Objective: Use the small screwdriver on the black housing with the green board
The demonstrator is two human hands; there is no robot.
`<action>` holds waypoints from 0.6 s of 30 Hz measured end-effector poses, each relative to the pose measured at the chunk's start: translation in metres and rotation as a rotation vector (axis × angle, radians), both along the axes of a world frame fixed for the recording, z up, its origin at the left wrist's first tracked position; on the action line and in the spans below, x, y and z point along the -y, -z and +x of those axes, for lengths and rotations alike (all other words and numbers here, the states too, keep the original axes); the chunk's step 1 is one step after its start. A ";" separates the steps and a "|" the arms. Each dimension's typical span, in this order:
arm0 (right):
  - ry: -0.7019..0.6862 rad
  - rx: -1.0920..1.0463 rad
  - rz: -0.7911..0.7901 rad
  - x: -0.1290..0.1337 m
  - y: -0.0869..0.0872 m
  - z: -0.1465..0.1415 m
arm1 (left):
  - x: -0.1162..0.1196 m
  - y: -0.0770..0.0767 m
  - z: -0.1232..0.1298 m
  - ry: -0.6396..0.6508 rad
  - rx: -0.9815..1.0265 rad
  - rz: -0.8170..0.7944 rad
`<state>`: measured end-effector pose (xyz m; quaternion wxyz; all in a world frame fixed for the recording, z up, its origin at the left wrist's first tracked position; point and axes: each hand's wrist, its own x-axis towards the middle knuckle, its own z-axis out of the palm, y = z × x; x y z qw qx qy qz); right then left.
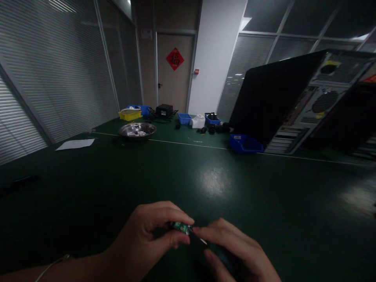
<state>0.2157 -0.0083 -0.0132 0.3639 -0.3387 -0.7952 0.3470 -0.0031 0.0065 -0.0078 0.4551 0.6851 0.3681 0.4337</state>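
Observation:
Low in the middle of the view, my left hand (149,231) pinches a small green circuit board (181,227) between thumb and fingers. A bit of shiny metal shows at the board's right end. My right hand (237,246) is closed around a dark, narrow piece (197,239) with a bright edge, whose kind I cannot make out. Its tip meets or lies very near the board's right end, and my right index fingertip is close to that spot. Part of the dark piece is hidden by my fingers and shadow. Both hands are above the green tabletop (164,172).
A large black computer case (276,90) stands at the right, with a blue bin (245,144) before it. Further back are a metal bowl (137,131) holding white pieces, a yellow basket (130,114), a black box (164,110) and a white part (197,121). Paper (75,144) lies left.

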 end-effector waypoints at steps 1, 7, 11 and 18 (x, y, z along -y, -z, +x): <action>-0.007 -0.021 -0.005 -0.001 0.000 0.000 | 0.000 0.001 0.001 0.005 0.022 -0.048; -0.005 -0.120 -0.014 -0.003 0.007 0.001 | -0.005 0.008 0.003 0.046 0.156 -0.274; -0.007 -0.136 -0.043 -0.001 0.007 -0.001 | -0.006 0.004 0.004 0.049 0.194 -0.334; 0.047 -0.095 -0.218 0.003 0.002 -0.002 | -0.005 0.003 0.002 0.097 0.252 -0.481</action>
